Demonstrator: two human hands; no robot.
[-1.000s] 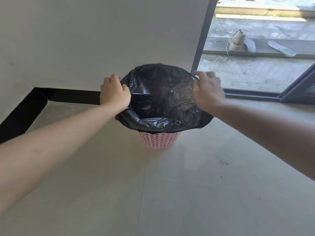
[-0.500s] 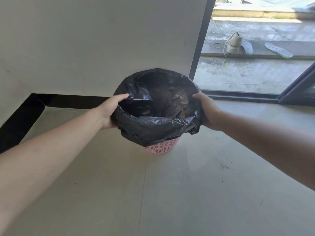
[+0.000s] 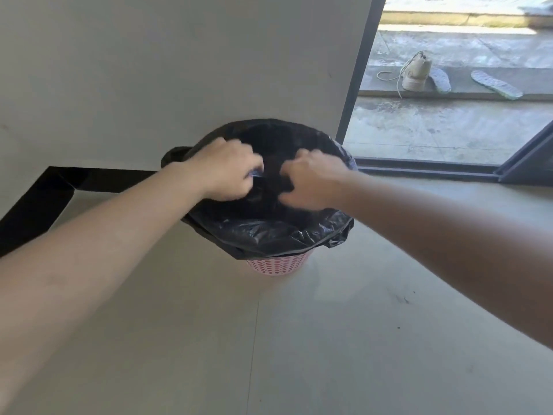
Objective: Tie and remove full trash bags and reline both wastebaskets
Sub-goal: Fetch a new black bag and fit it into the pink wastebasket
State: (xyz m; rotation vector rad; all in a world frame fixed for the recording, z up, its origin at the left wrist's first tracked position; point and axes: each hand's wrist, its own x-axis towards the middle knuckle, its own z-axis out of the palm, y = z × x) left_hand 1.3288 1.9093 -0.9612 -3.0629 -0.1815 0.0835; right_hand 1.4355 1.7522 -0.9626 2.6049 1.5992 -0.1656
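Most of the pink dotted wastebasket [image 3: 276,265] is hidden under the black trash bag [image 3: 269,232] folded over its rim; I only see a strip of its lower wall. Inside the bag it's too dark to make anything out. Both hands are motion-blurred, fingertips lost vs the black plastic. Something small & bluish-white shows at the left hand's [image 3: 226,172] fingers, can't ID it.

Vs half a sec ago: both hands were out at opposite sides of the rim, pinching the bag's edge; now they've come in over the mouth, close to each other, near the middle. A flap of bag now sticks out at the far left of the rim.

Grip: left hand curled, knuckles up, fingers seem bunched on bag plastic, but w/ the blur I can't tell for sure. Right hand [image 3: 314,179] likewise curled over the opening; can't tell if it's closed on the bag either.

Basket stands on the grey floor [image 3: 299,354] by the wall [image 3: 179,70], directly beneath both hands, next to the glass door [image 3: 449,130]; a shoe [image 3: 416,74] & two insoles [image 3: 495,84] lie outside.
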